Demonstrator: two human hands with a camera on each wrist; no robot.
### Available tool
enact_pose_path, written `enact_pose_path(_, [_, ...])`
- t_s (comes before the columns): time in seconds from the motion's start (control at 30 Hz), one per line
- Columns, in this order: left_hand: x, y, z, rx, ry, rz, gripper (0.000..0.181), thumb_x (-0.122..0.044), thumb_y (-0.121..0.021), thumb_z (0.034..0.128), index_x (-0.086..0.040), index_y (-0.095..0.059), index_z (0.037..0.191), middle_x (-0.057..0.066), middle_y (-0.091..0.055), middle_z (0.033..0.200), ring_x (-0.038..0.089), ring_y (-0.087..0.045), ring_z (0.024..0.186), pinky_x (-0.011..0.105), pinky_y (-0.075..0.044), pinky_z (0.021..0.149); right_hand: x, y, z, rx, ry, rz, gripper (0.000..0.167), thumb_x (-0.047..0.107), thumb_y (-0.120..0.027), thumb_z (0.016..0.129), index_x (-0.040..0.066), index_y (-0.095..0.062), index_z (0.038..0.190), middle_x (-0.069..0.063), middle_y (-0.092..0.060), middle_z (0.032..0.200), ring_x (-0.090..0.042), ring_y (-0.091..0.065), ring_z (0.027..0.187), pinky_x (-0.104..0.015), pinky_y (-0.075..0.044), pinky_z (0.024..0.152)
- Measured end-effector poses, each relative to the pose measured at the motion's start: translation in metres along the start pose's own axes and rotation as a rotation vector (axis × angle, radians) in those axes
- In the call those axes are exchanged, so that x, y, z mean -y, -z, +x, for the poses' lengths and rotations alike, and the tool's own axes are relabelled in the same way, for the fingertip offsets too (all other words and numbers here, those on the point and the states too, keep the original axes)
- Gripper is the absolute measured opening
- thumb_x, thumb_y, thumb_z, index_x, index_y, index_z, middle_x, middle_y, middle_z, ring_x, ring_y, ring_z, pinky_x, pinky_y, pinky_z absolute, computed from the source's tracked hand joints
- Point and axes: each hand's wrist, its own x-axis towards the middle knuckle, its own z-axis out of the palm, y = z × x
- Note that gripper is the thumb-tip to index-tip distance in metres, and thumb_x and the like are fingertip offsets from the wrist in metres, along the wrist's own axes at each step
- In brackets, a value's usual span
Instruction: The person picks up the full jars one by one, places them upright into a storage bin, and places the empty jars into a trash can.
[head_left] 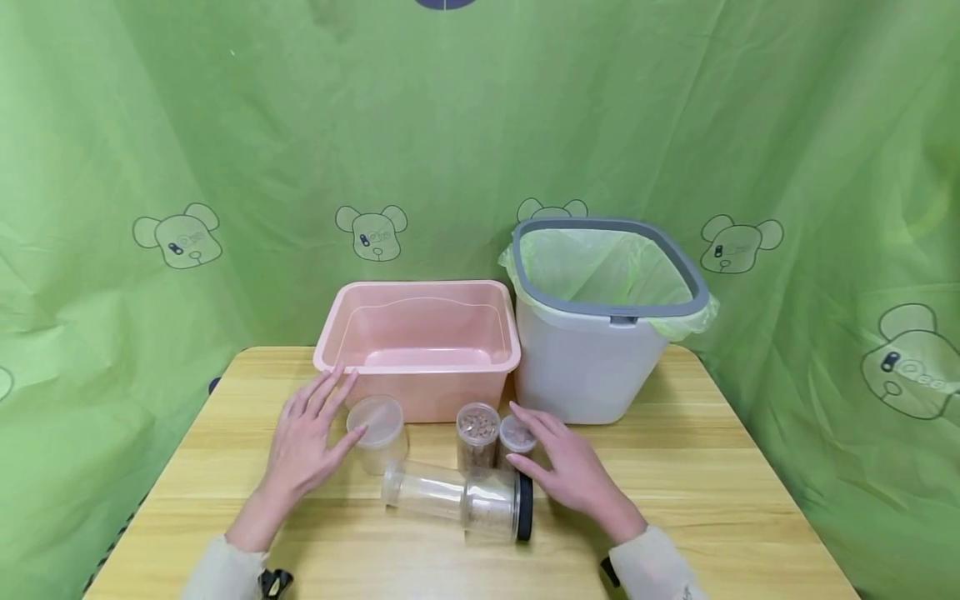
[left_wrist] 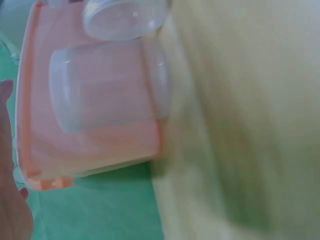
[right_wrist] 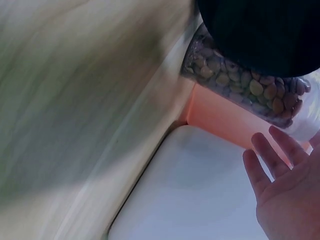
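On the table's middle, a wide clear jar [head_left: 377,433] with a frosted lid stands upright; my left hand [head_left: 307,437] is beside its left side, fingers spread. Two filled jars stand to the right: a taller one [head_left: 477,437] with brownish pieces and a smaller one [head_left: 517,435]. My right hand [head_left: 570,467] has its fingers extended at the smaller jar; whether it touches is unclear. In front of them lie two clear jars on their sides, a narrow one [head_left: 427,490] and a wider one [head_left: 491,504] with a black lid. The right wrist view shows seed-like pieces in a jar [right_wrist: 240,80].
A pink bin [head_left: 427,392] stands behind the jars. Right of it is a taller white bin [head_left: 577,375] with a grey rim and a green liner bag. A green printed cloth [head_left: 450,125] hangs behind the wooden table [head_left: 675,533].
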Motion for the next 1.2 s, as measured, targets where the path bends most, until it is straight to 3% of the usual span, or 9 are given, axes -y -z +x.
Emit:
enact_pose_path(0.13, [0.007, 0.008, 0.016, -0.016, 0.030, -0.001, 0.076, -0.063, -0.048, 0.0995, -0.024, -0.034, 0.163, 0.012, -0.038, 0.166, 0.036, -0.032, 0.152, 0.060, -0.023, 0.124, 0.001, -0.002, 0.001, 0.020, -0.010, 0.012, 0.072, 0.054, -0.062, 0.099, 0.033, -0.033, 0.162, -0.004, -0.052, 0.155, -0.032, -0.056, 0.136, -0.063, -0.048, 0.108])
enact_pose_path(0.27, [0.015, 0.011, 0.030, 0.012, 0.088, -0.019, 0.076, -0.056, -0.054, 0.0992, -0.023, -0.031, 0.164, 0.013, -0.036, 0.167, 0.035, -0.027, 0.156, 0.054, -0.015, 0.129, 0.000, -0.003, 0.003, 0.028, -0.015, 0.017, 0.070, 0.053, -0.062, 0.100, 0.032, -0.036, 0.161, -0.004, -0.054, 0.153, -0.030, -0.057, 0.135, -0.061, -0.048, 0.110])
enact_pose_path(0.47, [0.023, 0.003, 0.043, 0.086, 0.140, -0.093, 0.072, -0.049, -0.054, 0.1031, -0.024, -0.027, 0.165, 0.013, -0.032, 0.169, 0.037, -0.025, 0.157, 0.058, -0.019, 0.128, 0.000, -0.003, 0.003, 0.041, -0.025, 0.044, 0.071, 0.047, -0.067, 0.099, 0.028, -0.038, 0.161, -0.003, -0.058, 0.147, -0.028, -0.060, 0.130, -0.056, -0.050, 0.110])
enact_pose_path(0.63, [0.025, -0.006, 0.043, 0.132, 0.151, -0.107, 0.065, -0.044, -0.050, 0.1061, -0.021, -0.030, 0.164, 0.014, -0.030, 0.170, 0.039, -0.024, 0.157, 0.062, -0.023, 0.126, 0.000, -0.003, 0.004, 0.040, -0.015, 0.064, 0.071, 0.047, -0.066, 0.099, 0.025, -0.039, 0.160, -0.003, -0.060, 0.141, -0.027, -0.063, 0.125, -0.053, -0.052, 0.108])
enact_pose_path(0.87, [0.024, -0.007, 0.042, 0.084, 0.161, -0.134, 0.055, -0.039, -0.051, 0.1066, -0.023, -0.043, 0.158, 0.013, -0.034, 0.168, 0.039, -0.027, 0.156, 0.064, -0.026, 0.124, -0.001, -0.004, 0.006, 0.044, -0.001, 0.061, 0.070, 0.045, -0.066, 0.100, 0.022, -0.039, 0.160, -0.002, -0.061, 0.133, -0.022, -0.064, 0.120, -0.049, -0.055, 0.106])
enact_pose_path(1.2, [0.023, -0.010, 0.042, 0.044, 0.164, -0.129, 0.047, -0.031, -0.050, 0.1085, -0.026, -0.048, 0.155, 0.015, -0.038, 0.165, 0.039, -0.030, 0.154, 0.063, -0.030, 0.122, 0.004, 0.000, 0.005, 0.056, -0.021, 0.067, 0.069, 0.044, -0.065, 0.100, 0.019, -0.040, 0.159, -0.003, -0.062, 0.133, -0.023, -0.065, 0.118, -0.049, -0.055, 0.105])
